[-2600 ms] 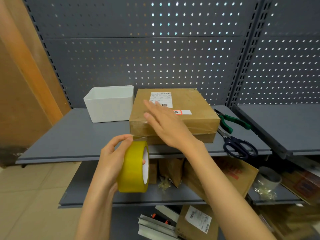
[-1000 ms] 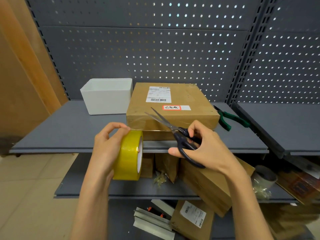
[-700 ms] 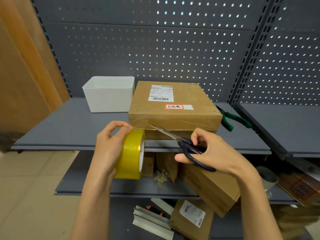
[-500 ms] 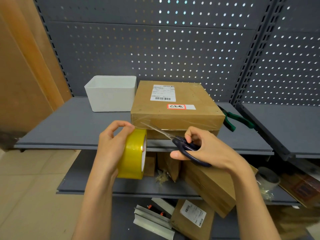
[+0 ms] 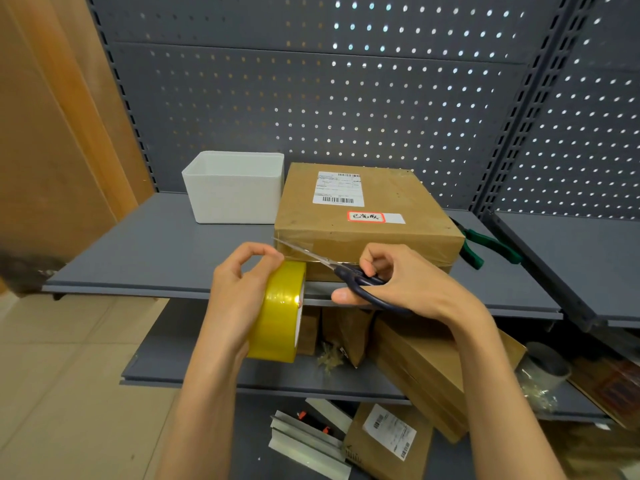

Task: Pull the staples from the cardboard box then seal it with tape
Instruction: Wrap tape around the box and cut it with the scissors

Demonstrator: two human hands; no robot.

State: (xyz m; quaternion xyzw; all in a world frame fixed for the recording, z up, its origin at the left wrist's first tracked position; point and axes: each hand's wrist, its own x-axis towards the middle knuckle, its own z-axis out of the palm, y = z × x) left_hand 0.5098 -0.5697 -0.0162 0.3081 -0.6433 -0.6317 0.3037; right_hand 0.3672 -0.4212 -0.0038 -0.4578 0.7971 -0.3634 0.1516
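Your left hand [image 5: 239, 299] grips the tape roll [image 5: 280, 311]; your right hand [image 5: 401, 282] grips the scissors [image 5: 349, 273]. Keep the tape tight and snip close to the box [image 5: 363, 216].

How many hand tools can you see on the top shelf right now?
2. The scissors are in the right hand, blades at the taped front edge of the cardboard box. Green-handled pliers lie on the shelf to the box's right. More may be hidden behind the box.
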